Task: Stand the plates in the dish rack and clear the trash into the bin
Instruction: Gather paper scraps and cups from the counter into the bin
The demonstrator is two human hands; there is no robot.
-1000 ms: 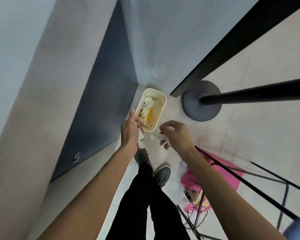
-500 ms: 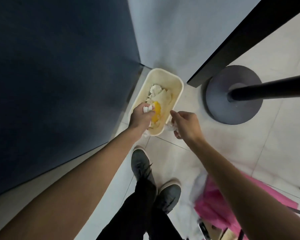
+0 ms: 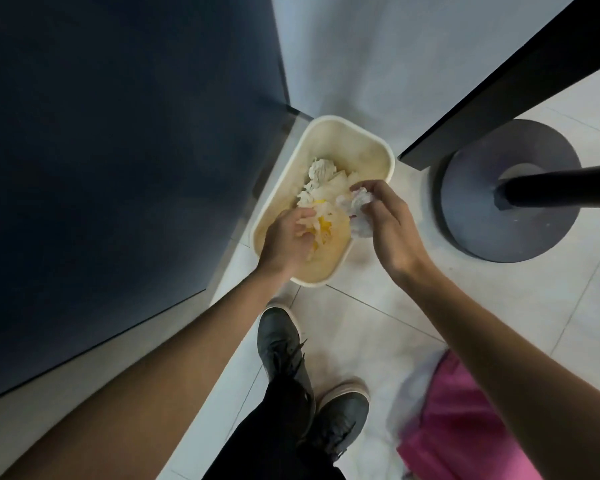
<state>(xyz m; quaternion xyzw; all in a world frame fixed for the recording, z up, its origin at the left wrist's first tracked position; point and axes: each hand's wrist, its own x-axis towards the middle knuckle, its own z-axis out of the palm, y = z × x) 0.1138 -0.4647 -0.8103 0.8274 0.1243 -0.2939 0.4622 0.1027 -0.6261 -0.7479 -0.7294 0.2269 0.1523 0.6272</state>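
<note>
Pinching a crumpled white tissue (image 3: 359, 211) between the curled fingers and thumb of the right hand (image 3: 390, 230), just above the right rim of the bin (image 3: 347, 131). Over the near end of that bin with the left hand (image 3: 286, 242), palm down, fingers bent among white shreds; hard to tell whether gripping any of them or merely touching. Inside the cream, round-cornered bin: a heap of crumpled white paper (image 3: 321, 169) toward the far end, something yellow (image 3: 324, 227) by the left fingertips. Down on the pale tiled floor (image 3: 378, 327), tucked into a corner between a dark blue panel (image 3: 118, 150) on the left and a grey wall (image 3: 378, 57) behind. To the right, near the bin, a round grey stand base (image 3: 499, 230) with a black pole (image 3: 561, 185) rising from it. Closer in, two dark shoes (image 3: 283, 344) below black trousers (image 3: 278, 438), and a pink bag (image 3: 465, 431) on the floor at lower right.
</note>
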